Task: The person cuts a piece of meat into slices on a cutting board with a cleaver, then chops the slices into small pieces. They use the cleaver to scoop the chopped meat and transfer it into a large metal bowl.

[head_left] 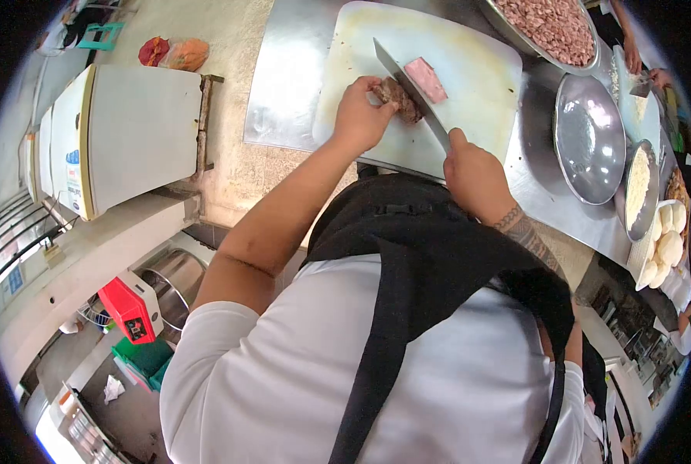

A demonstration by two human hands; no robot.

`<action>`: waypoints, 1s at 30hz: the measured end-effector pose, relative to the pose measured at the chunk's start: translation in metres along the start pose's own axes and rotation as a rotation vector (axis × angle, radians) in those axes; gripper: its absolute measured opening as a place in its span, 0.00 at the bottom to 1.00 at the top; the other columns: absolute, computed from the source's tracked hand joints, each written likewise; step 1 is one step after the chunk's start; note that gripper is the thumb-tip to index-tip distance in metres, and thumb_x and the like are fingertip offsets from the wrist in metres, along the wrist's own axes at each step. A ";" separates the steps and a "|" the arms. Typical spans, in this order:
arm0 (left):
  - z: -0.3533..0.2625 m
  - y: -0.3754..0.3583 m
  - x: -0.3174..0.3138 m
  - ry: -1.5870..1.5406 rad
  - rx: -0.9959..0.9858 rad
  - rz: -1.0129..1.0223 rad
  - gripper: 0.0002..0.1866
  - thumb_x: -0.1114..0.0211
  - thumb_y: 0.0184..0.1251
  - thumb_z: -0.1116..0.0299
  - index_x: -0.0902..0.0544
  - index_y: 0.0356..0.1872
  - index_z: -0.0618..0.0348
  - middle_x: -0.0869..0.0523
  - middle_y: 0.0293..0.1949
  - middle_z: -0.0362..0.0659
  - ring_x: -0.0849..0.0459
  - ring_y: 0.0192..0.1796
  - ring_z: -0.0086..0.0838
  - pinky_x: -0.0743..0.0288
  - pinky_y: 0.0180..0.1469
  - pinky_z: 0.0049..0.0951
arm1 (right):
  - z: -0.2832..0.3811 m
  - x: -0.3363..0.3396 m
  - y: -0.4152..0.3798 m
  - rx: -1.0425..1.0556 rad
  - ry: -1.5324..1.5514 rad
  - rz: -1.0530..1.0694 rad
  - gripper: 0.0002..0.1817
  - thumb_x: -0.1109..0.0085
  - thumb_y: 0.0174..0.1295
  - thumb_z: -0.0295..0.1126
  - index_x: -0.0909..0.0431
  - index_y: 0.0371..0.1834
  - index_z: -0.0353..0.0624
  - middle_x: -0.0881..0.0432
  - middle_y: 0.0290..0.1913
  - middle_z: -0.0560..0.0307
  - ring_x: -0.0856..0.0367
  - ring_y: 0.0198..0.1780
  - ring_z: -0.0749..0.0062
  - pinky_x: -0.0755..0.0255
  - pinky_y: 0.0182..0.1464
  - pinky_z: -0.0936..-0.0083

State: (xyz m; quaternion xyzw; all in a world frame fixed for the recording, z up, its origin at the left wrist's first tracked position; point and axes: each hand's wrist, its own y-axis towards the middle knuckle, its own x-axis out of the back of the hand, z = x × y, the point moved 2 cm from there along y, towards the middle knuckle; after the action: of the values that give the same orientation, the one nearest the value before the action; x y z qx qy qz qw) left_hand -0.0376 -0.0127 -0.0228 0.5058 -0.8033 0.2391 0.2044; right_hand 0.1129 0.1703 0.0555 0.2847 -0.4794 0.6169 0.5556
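My left hand (363, 114) is closed on a brown piece of meat (399, 101), pressing it to the white cutting board (469, 58). In my right hand (475, 176) is the handle of a large kitchen knife (412, 94). Its blade runs along the right side of the brown meat, angled up and to the left. Just beyond the blade lies a pink slab of meat (426, 80), flat on the board. My fingers partly cover the near end of the brown meat, and the knife handle is mostly hidden in my fist.
A big bowl of chopped meat (547, 31) stands at the board's upper right. Down the metal table (543, 174) are a steel bowl (590, 139), a pan of pale shreds (638, 189) and a tray of dough balls (665, 246). Another person's hands (646, 71) work at the far right.
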 end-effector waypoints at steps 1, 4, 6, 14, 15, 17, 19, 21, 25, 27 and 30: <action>-0.005 0.000 0.000 0.017 0.011 -0.011 0.28 0.21 0.64 0.66 0.20 0.62 0.64 0.15 0.61 0.55 0.08 0.48 0.40 0.15 0.54 0.37 | 0.000 -0.001 0.003 -0.011 -0.017 0.011 0.10 0.46 0.69 0.29 0.31 0.50 0.38 0.14 0.33 0.36 0.12 0.36 0.36 0.19 0.40 0.43; -0.006 0.001 0.007 0.172 -0.167 -0.109 0.26 0.21 0.64 0.66 0.19 0.60 0.63 0.14 0.56 0.54 0.09 0.51 0.44 0.16 0.55 0.40 | -0.004 -0.010 0.009 -0.044 -0.052 0.035 0.10 0.47 0.69 0.29 0.31 0.49 0.38 0.14 0.32 0.36 0.12 0.36 0.37 0.19 0.40 0.43; -0.010 0.004 0.013 0.210 -0.248 -0.086 0.25 0.22 0.64 0.66 0.19 0.59 0.62 0.14 0.54 0.53 0.11 0.53 0.47 0.17 0.57 0.42 | -0.009 -0.011 0.012 -0.055 -0.050 0.041 0.09 0.47 0.70 0.29 0.31 0.49 0.38 0.14 0.32 0.36 0.12 0.36 0.36 0.19 0.40 0.43; -0.032 0.023 0.011 0.395 -0.209 0.169 0.21 0.25 0.64 0.69 0.17 0.57 0.61 0.14 0.54 0.56 0.14 0.57 0.54 0.20 0.59 0.49 | -0.004 0.040 -0.018 -0.053 -0.007 0.105 0.09 0.48 0.70 0.29 0.32 0.49 0.39 0.14 0.32 0.36 0.13 0.37 0.34 0.20 0.42 0.41; -0.032 0.023 0.010 0.388 -0.209 0.165 0.21 0.25 0.64 0.69 0.17 0.57 0.61 0.14 0.54 0.56 0.14 0.57 0.55 0.20 0.59 0.50 | -0.007 0.044 -0.017 -0.043 -0.012 0.126 0.09 0.48 0.70 0.28 0.32 0.49 0.39 0.14 0.32 0.36 0.13 0.37 0.35 0.20 0.42 0.41; -0.030 0.020 0.009 0.380 -0.209 0.156 0.21 0.25 0.63 0.70 0.16 0.57 0.61 0.13 0.53 0.57 0.14 0.57 0.55 0.20 0.59 0.50 | -0.011 0.048 -0.017 -0.020 -0.020 0.165 0.09 0.48 0.70 0.28 0.32 0.49 0.39 0.14 0.33 0.36 0.13 0.37 0.35 0.20 0.42 0.41; -0.024 0.020 0.005 0.365 -0.229 0.108 0.20 0.25 0.63 0.70 0.16 0.56 0.62 0.12 0.51 0.57 0.14 0.56 0.56 0.20 0.58 0.51 | -0.010 0.039 -0.002 0.014 -0.012 0.122 0.10 0.47 0.70 0.29 0.31 0.50 0.38 0.14 0.33 0.37 0.13 0.37 0.35 0.20 0.42 0.41; -0.021 0.022 0.004 0.355 -0.235 0.092 0.20 0.24 0.62 0.70 0.17 0.55 0.62 0.12 0.50 0.57 0.13 0.55 0.56 0.20 0.57 0.51 | -0.008 0.016 0.022 0.032 0.000 0.092 0.11 0.47 0.69 0.29 0.31 0.51 0.37 0.13 0.34 0.37 0.13 0.38 0.35 0.20 0.42 0.42; -0.025 0.023 0.008 0.270 -0.167 0.061 0.21 0.22 0.60 0.70 0.17 0.53 0.63 0.11 0.48 0.57 0.12 0.53 0.55 0.19 0.56 0.50 | 0.000 -0.009 0.060 0.065 0.020 0.023 0.13 0.47 0.69 0.29 0.30 0.53 0.37 0.13 0.35 0.37 0.12 0.39 0.36 0.20 0.43 0.43; -0.022 0.015 0.006 0.234 -0.139 0.040 0.21 0.22 0.60 0.70 0.17 0.53 0.63 0.11 0.48 0.56 0.12 0.53 0.55 0.19 0.56 0.50 | 0.001 -0.006 0.057 0.070 0.016 0.013 0.12 0.47 0.69 0.28 0.30 0.53 0.37 0.13 0.35 0.38 0.12 0.39 0.36 0.20 0.43 0.43; -0.023 0.012 0.008 0.246 -0.163 0.003 0.21 0.22 0.60 0.70 0.17 0.53 0.64 0.11 0.50 0.56 0.12 0.54 0.55 0.19 0.57 0.49 | 0.001 0.012 0.046 0.065 -0.020 0.039 0.12 0.47 0.69 0.28 0.31 0.52 0.38 0.13 0.35 0.38 0.12 0.39 0.36 0.20 0.42 0.43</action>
State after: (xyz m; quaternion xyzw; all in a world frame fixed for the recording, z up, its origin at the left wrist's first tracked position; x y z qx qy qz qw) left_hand -0.0496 -0.0001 -0.0017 0.4532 -0.7896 0.2335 0.3415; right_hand 0.0659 0.1776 0.0542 0.2995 -0.4700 0.6400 0.5290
